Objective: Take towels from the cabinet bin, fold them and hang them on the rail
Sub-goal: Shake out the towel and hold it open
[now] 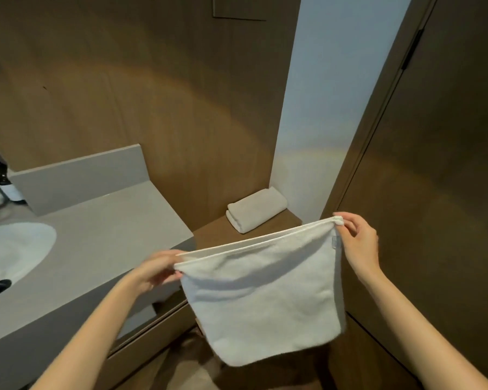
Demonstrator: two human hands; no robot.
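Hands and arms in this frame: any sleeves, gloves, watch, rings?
Left hand and right hand are bare, with no gloves. Left forearm and right forearm are uncovered to the frame edge, with no sleeves in view. No watch, bracelet or ring is visible.

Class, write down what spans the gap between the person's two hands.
In the head view, the white towel spans it: the left hand and right hand each pinch a top corner, the doubled edge stretched between them.
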